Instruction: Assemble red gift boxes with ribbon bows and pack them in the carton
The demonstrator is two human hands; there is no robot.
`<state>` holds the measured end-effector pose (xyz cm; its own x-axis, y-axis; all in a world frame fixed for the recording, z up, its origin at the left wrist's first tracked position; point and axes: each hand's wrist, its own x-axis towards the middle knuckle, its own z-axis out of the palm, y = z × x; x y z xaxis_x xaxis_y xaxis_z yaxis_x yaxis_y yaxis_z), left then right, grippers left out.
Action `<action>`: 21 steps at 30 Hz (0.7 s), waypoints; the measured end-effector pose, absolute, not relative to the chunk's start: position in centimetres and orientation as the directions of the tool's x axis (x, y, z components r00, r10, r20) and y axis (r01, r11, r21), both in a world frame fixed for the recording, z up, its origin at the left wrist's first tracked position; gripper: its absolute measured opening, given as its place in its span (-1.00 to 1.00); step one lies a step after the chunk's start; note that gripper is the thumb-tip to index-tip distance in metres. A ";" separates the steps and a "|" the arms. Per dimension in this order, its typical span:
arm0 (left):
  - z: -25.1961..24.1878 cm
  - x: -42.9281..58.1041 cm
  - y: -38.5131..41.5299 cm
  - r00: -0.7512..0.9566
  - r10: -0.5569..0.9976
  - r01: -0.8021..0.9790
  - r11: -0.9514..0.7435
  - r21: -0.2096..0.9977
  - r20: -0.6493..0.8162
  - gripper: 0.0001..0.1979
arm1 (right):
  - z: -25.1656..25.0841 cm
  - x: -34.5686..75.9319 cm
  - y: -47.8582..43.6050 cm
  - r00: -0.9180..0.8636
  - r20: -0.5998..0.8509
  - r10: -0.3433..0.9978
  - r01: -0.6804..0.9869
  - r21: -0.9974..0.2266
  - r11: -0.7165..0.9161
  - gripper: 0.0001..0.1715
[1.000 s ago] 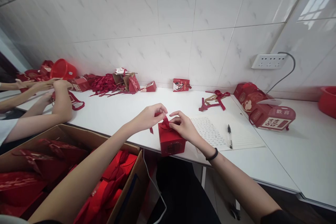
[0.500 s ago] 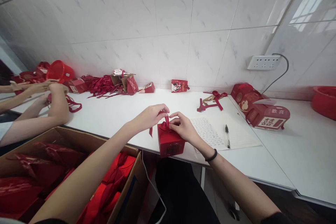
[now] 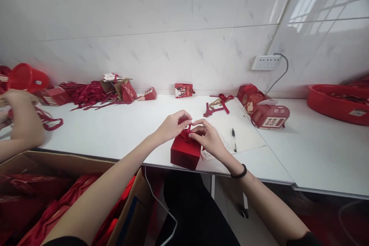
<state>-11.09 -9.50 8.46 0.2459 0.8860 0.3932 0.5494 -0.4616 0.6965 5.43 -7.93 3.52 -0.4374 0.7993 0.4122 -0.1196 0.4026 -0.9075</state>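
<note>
A red gift box (image 3: 185,153) sits at the table's front edge, directly before me. Red ribbon (image 3: 186,133) rises in loops from the top of the box. My left hand (image 3: 173,126) comes in from the left, its thumb and forefinger pinching the ribbon above the lid. From the right, my right hand (image 3: 208,137) also has its fingers closed on the ribbon, low over the box top. Where exactly the fingertips grip is partly hidden by the loops.
Written paper (image 3: 245,138) and a pen (image 3: 233,140) lie right of the box. Ribbon pieces (image 3: 220,103), red boxes (image 3: 269,117) and a red basin (image 3: 337,102) are beyond. A carton (image 3: 138,203) of red packages stands lower left. Another person's arm (image 3: 24,119) rests at far left.
My view has swung to the right. The box has turned, its plain side now facing me. Both hands stay at the ribbon, and its loops have shifted.
</note>
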 end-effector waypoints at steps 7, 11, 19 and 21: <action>10.2 -7.4 -8.1 0.242 0.772 0.499 -0.619 0.607 0.588 -0.94 | 5.0 7.7 -6.3 -0.357 0.493 0.793 -0.214 -0.870 0.444 -0.72; 11.0 -4.6 -5.8 0.232 0.701 0.445 -0.693 0.568 0.674 -0.94 | 6.3 10.2 -3.4 -0.316 0.486 0.815 -0.133 -0.873 0.469 -0.70; 9.4 -1.7 -0.9 0.240 0.732 0.406 -0.672 0.619 0.637 -0.92 | 7.1 14.2 1.1 -0.464 0.434 0.773 -0.034 -0.880 0.474 -0.71; 8.4 -1.7 0.0 0.259 0.765 0.382 -0.642 0.665 0.590 -0.92 | 6.4 14.8 1.7 -0.487 0.407 0.773 -0.017 -0.889 0.457 -0.67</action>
<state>-1.65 0.00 8.41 0.2586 0.7651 0.5897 0.3823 -0.6417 0.6649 14.77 1.66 6.38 -0.4871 0.7729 0.4065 -0.0168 0.4571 -0.8893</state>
